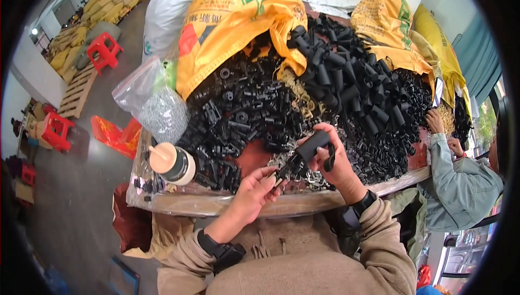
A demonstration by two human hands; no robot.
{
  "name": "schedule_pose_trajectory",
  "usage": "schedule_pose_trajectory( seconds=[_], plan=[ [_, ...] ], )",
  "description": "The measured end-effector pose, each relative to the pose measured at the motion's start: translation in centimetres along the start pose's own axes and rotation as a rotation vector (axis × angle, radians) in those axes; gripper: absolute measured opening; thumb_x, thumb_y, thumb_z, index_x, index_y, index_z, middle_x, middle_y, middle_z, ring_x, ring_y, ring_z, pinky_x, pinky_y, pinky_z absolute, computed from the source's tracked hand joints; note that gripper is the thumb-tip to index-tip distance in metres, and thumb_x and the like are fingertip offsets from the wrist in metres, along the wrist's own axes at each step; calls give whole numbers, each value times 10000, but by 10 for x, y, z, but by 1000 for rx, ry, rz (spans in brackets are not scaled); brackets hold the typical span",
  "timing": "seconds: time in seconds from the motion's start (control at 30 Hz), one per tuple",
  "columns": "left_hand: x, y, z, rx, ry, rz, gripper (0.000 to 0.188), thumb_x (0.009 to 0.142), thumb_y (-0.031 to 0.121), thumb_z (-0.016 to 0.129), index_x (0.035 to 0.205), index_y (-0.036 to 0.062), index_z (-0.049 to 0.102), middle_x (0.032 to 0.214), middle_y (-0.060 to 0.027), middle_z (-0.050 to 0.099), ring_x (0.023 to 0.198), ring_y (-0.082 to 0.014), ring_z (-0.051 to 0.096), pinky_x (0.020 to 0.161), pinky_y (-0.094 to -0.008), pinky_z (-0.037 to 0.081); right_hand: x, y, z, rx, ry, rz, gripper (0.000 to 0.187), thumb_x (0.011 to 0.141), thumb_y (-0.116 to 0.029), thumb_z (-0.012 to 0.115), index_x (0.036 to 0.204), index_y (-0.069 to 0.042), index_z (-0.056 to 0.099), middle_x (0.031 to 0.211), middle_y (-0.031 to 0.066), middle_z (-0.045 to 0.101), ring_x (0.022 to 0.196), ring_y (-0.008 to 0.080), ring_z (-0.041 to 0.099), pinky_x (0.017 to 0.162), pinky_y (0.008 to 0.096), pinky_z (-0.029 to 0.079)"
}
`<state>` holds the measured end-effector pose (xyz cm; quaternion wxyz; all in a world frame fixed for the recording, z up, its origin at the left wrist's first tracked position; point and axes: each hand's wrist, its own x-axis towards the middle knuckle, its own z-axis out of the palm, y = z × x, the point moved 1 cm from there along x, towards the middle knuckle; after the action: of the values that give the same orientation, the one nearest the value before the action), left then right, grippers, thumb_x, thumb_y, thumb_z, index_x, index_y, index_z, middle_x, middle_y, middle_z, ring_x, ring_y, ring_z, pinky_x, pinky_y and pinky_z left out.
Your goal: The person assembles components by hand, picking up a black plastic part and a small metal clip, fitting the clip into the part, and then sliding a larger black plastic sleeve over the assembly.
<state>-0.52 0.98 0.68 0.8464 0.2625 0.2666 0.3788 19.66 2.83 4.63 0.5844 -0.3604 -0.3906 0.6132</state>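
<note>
My right hand [340, 166] is closed around a black cylindrical tube [313, 145], with a dark strap-like loop by its fingers. My left hand [252, 193] pinches a small black part with a light metallic edge [278, 177], just below and left of the tube. The two pieces are close together; I cannot tell whether they are joined. Both hands are above the near edge of a table [216, 205]. Beyond them lies a heap of black plastic parts [238, 105], and to its right a pile of black tubes [346, 78].
Orange sacks [233, 19] spill parts at the back. A bag of small metal pieces [163, 115] and a lidded cup [176, 166] stand at left. Red stools [105, 51] are on the floor. At right, another person's hand [434, 120] reaches into the parts.
</note>
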Motion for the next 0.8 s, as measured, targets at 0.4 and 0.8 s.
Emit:
schedule_pose_trajectory(
  seconds=[0.4,0.8],
  plan=[
    [-9,7,-3,240,-12,-97,285,812,164,586,1054,30,519,794,-16,578,644,-67,516,571,-196,430,-25,9,-4,-253,-460,-1,149,705,-131,658,801,-64,565,1053,165,522,900,241,532,776,333,433],
    [-12,6,-8,313,30,-103,271,790,157,616,1021,24,564,735,13,567,606,-52,527,573,-190,455,-35,0,21,-777,-602,-234,195,757,-85,591,937,-20,555,1040,161,515,947,248,504,797,334,402]
  ],
)
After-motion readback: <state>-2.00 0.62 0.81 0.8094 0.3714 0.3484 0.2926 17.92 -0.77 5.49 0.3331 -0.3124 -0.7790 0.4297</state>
